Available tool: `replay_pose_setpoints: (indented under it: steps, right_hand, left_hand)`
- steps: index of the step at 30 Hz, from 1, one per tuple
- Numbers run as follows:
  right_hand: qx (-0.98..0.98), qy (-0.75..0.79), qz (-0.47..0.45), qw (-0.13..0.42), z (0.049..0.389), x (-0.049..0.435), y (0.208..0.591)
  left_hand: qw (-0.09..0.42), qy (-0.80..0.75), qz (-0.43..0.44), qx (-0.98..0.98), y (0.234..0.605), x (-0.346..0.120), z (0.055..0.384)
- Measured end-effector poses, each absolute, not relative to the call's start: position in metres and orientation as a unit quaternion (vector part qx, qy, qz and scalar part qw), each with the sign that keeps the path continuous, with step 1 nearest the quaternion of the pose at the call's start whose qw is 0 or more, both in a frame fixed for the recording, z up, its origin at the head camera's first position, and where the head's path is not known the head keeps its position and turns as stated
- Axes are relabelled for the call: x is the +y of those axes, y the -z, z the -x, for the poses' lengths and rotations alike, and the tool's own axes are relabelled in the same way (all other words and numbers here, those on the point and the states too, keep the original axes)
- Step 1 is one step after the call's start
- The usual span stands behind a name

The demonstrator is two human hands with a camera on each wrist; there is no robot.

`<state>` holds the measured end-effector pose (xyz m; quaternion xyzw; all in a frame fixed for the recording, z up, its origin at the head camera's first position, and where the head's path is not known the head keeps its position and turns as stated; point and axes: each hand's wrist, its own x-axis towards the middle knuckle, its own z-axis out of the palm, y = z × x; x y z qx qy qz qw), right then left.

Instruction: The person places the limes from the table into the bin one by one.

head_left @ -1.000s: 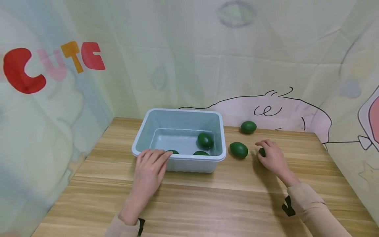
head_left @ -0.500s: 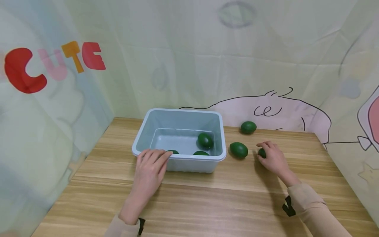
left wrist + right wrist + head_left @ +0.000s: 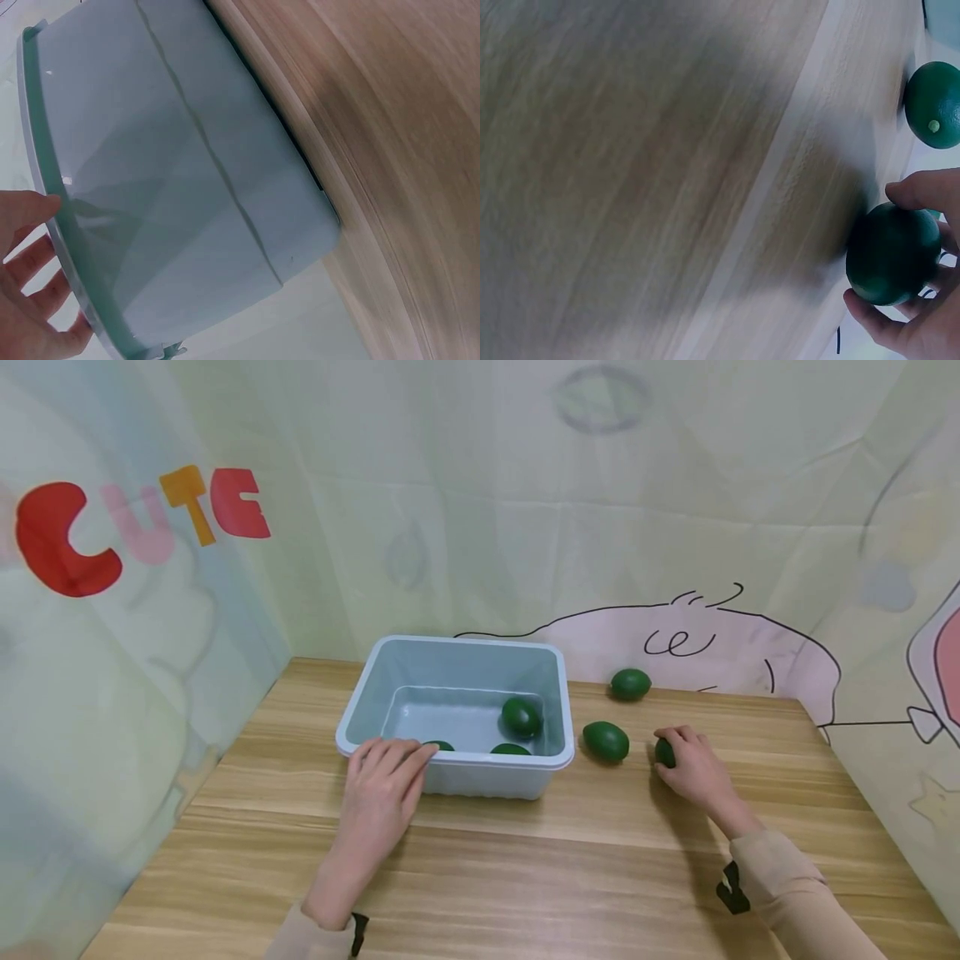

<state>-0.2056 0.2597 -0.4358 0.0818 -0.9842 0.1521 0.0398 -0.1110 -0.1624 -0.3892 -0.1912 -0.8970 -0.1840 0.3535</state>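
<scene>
Right hand: I have the right hand [image 3: 697, 768] with thumb and fingers curled around a fruit [image 3: 892, 259] at table level; I cannot tell whether the fruit touches the wood.
Left hand: the left hand [image 3: 378, 785] grips the bin [image 3: 480, 778] by its near rim.
Hidden: in the head view, most of the held fruit lies behind my right hand; the near rim covers the lower parts of the left front fruit [image 3: 439, 746] and right front fruit [image 3: 510, 749] inside the bin.
Bin, right end: a third fruit [image 3: 521, 717] shows almost whole.
Loose fruit: one green fruit [image 3: 606, 741] lies between bin and right hand; another [image 3: 630, 684] sits near the table's back edge.
Table: light wood-grain top [image 3: 525, 877].
Room: pale printed cloth [image 3: 465, 543] behind and at both sides, with coloured letters [image 3: 67, 539] on the left.
Left wrist view only: a long crease [image 3: 217, 161] across the bin's outer wall; bin contents out of sight.
Right wrist view only: a pale stem spot [image 3: 934, 126] on the nearer loose fruit, which the frame cuts off.
</scene>
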Motion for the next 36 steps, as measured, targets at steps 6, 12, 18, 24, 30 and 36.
replay_pose_setpoints:
  steps: [6, 12, 18, 24, 30, 36]
  right_hand:
    - [-0.984, -0.158, -0.074, 0.035, 0.2048, 0.2594, 0.4376]
    - [-0.984, -0.16, -0.076, 0.038, 0.205, 0.2607, 0.4384]
    - [-0.984, -0.16, -0.075, 0.036, 0.2056, 0.2612, 0.4386]
    - [-0.983, -0.163, -0.076, 0.037, 0.2056, 0.2614, 0.4386]
    - [-0.982, -0.165, -0.077, 0.048, 0.2058, 0.2629, 0.4402]
    - [-0.982, -0.168, -0.073, 0.052, 0.205, 0.2631, 0.4395]
  left_hand:
    - [0.351, 0.184, 0.19, -0.898, 0.3896, -0.1627, 0.1108]
    - [0.35, 0.184, 0.19, -0.899, 0.3892, -0.1626, 0.1104]
    - [0.352, 0.184, 0.19, -0.898, 0.3888, -0.1625, 0.1101]
    - [0.355, 0.183, 0.19, -0.897, 0.389, -0.1626, 0.1104]
    - [0.356, 0.182, 0.19, -0.897, 0.3895, -0.1628, 0.1109]
    - [0.357, 0.182, 0.19, -0.896, 0.3891, -0.1625, 0.1105]
